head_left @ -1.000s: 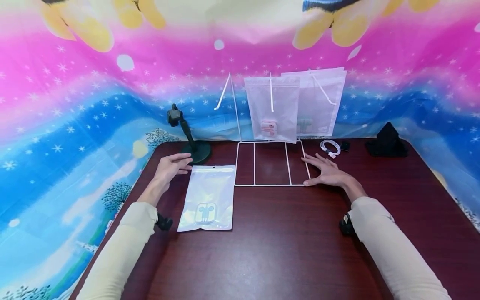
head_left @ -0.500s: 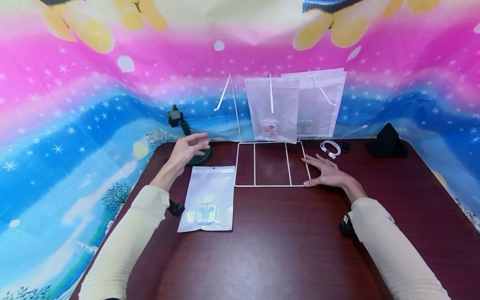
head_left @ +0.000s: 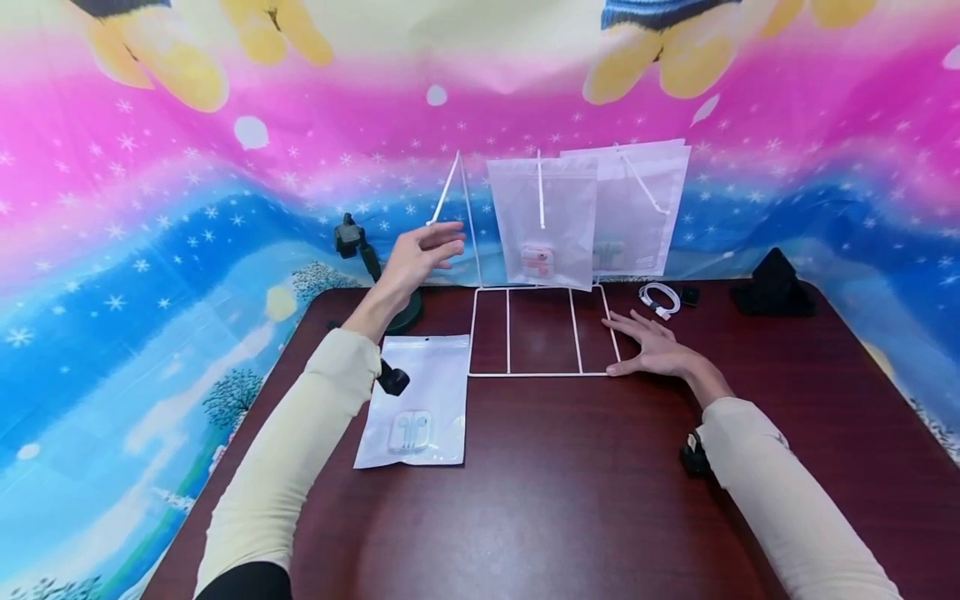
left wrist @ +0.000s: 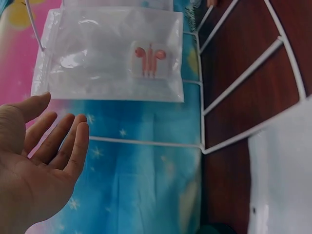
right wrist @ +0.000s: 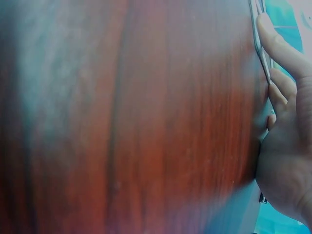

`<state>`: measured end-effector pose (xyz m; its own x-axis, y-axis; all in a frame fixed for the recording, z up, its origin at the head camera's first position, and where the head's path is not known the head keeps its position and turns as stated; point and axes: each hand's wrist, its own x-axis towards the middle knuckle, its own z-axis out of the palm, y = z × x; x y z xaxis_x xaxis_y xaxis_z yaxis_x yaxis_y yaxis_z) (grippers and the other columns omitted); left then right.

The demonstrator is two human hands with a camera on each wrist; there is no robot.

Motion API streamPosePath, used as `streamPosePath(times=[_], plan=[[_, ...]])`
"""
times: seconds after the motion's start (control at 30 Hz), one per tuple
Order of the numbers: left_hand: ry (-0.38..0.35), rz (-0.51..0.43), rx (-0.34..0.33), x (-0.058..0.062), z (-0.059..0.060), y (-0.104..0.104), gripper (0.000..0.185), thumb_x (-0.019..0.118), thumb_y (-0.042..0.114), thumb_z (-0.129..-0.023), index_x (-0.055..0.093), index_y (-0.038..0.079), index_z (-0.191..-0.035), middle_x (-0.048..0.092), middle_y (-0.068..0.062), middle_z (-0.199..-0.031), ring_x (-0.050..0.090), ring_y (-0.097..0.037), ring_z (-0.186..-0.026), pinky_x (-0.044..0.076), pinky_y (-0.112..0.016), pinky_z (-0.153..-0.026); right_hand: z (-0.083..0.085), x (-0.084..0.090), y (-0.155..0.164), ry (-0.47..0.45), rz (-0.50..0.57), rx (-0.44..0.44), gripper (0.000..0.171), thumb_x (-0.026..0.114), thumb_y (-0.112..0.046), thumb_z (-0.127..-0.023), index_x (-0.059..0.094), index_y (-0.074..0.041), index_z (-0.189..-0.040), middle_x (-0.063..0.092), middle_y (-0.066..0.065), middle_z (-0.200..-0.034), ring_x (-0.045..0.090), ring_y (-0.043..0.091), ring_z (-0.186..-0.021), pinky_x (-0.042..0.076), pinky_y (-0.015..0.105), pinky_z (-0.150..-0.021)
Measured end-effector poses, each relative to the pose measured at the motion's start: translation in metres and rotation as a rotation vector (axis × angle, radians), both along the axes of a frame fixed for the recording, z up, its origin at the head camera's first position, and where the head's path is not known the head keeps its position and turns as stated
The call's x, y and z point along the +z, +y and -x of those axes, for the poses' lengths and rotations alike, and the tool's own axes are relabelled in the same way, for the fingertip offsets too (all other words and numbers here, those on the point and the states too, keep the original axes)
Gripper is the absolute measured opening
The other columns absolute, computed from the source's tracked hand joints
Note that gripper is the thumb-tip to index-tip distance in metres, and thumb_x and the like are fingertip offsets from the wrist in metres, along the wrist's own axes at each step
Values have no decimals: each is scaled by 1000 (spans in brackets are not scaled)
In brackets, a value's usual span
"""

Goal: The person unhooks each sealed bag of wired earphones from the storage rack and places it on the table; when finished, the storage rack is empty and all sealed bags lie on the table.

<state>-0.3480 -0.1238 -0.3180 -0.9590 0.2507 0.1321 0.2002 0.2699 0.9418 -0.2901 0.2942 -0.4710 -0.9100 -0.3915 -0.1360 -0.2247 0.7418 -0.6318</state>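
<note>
Glossy wood-grain table (head_left: 570, 483), white wire rack (head_left: 540, 333), frosted plastic pouches (head_left: 543, 212).

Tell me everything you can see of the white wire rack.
The white wire rack looks like thin coated metal. Its flat base frame, split by two crossbars into three sections, lies on the dark wood table. An upright part rises at the back, with slanted hooks carrying two frosted bags. The right hand lies flat against the base's right edge; the left hand hovers open near the leftmost hook, not touching.

Staged recording corner, not a lived-in room: dark wooden table (head_left: 570, 500) walled by a printed cartoon backdrop (head_left: 150, 208), white wire display rack (head_left: 540, 333) hung with packaged earphone bags (head_left: 543, 217).
</note>
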Motion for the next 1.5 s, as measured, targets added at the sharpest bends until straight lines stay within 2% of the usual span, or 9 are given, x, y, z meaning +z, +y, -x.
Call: streamPosePath(times=[0.17, 0.3, 0.53, 0.7, 0.87, 0.97, 1.2, 1.37, 1.5], plan=[[30, 18, -7, 8, 8, 15, 50, 72, 32, -100, 62, 11, -144, 67, -7, -138, 65, -23, -123, 55, -42, -102, -2, -1, -1, -6, 16, 3, 102, 82, -48, -86, 29, -12, -165, 11, 16, -173, -8, 43, -158, -9, 69, -120], [21, 4, -30, 12, 17, 25, 53, 72, 35, -100, 60, 11, -146, 66, -8, -139, 65, -24, -124, 55, -40, -102, -2, 0, 1, 7, 21, 1, 102, 82, -48, -85, 29, -12, -165, 11, 15, -173, -8, 43, -158, -9, 70, -119], [-2, -103, -12, 15, 32, 42, 53, 71, 28, -101, 57, 8, -148, 62, -14, -144, 61, -34, -129, 51, -48, -107, -3, 0, 3, 43, 39, 26, 103, 81, -51, -84, 29, -11, -164, 13, 17, -173, -6, 44, -157, -8, 70, -119], [-16, -181, 47, 19, 42, 54, 54, 68, 24, -102, 53, 14, -153, 58, -9, -151, 57, -26, -135, 49, -44, -109, 0, -3, 2, 43, 54, 21, 103, 83, -50, -83, 31, -12, -164, 14, 16, -173, -6, 43, -158, -8, 69, -119], [-35, -242, 28, 26, 50, 64, 53, 63, 23, -105, 49, 15, -155, 53, -7, -155, 53, -20, -139, 43, -39, -115, 1, -2, 0, 17, 17, 1, 102, 83, -48, -85, 30, -13, -165, 12, 13, -174, -7, 41, -159, -8, 68, -121], [-33, -260, 18, 28, 51, 71, 52, 62, 22, -106, 47, 13, -156, 51, -9, -155, 51, -20, -140, 41, -39, -116, 0, 1, 0, 16, 6, 5, 101, 82, -46, -86, 29, -11, -165, 12, 15, -173, -7, 43, -158, -8, 68, -120], [-23, -296, 84, 30, 47, 80, 46, 63, 18, -105, 54, 10, -149, 55, -13, -148, 51, -21, -135, 39, -44, -116, 0, 0, 1, 15, 2, 6, 101, 82, -47, -87, 28, -12, -165, 10, 15, -174, -7, 42, -158, -7, 68, -120], [-17, -306, 57, 31, 44, 81, 40, 63, 16, -105, 58, 6, -143, 58, -16, -144, 55, -25, -129, 40, -45, -115, -1, 0, 2, 22, 17, 1, 102, 82, -47, -86, 29, -11, -165, 12, 16, -173, -7, 43, -158, -7, 69, -120], [5, -265, 42, 28, 36, 78, 36, 61, 18, -106, 60, 6, -141, 62, -16, -140, 59, -26, -127, 47, -39, -110, -1, -2, 0, 35, 40, 10, 102, 83, -45, -85, 30, -10, -164, 13, 18, -172, -6, 45, -157, -7, 71, -119]])
